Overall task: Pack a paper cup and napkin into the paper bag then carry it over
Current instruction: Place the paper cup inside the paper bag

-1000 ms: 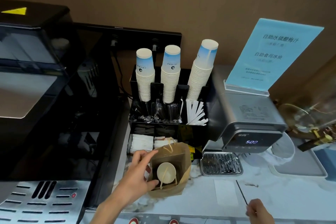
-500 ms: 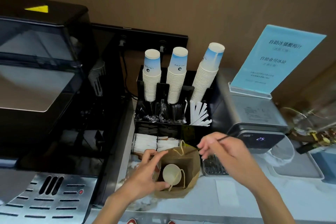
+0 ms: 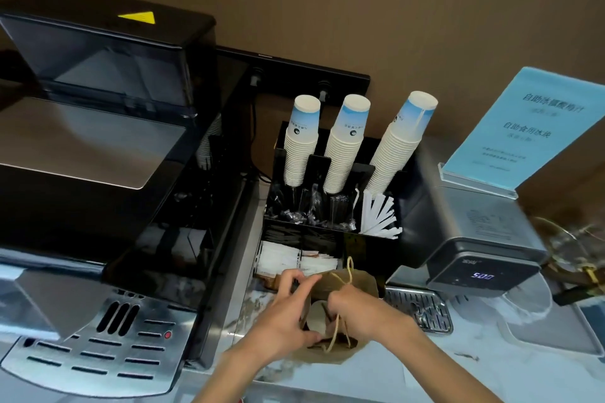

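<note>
A brown paper bag (image 3: 358,281) with twine handles lies on the marble counter, mouth toward me. A white paper cup (image 3: 315,321) sits inside it. My left hand (image 3: 283,327) grips the bag's left rim and holds the mouth apart. My right hand (image 3: 358,312) is at the bag's mouth, fingers pinched on a thin dark stick (image 3: 324,310) whose tip points into the bag beside the cup. White napkins (image 3: 281,257) lie in the organizer's front compartments just behind the bag.
A black organizer (image 3: 370,235) holds three stacks of paper cups (image 3: 301,147) and white wrapped straws (image 3: 379,217). A coffee machine (image 3: 108,330) fills the left. A grey dispenser (image 3: 474,239) with drip grate (image 3: 417,309) and a blue sign (image 3: 523,127) stand right.
My right hand rose from the counter's front edge with the thin stick and came down onto the bag's mouth. My left hand kept hold of the bag's rim.
</note>
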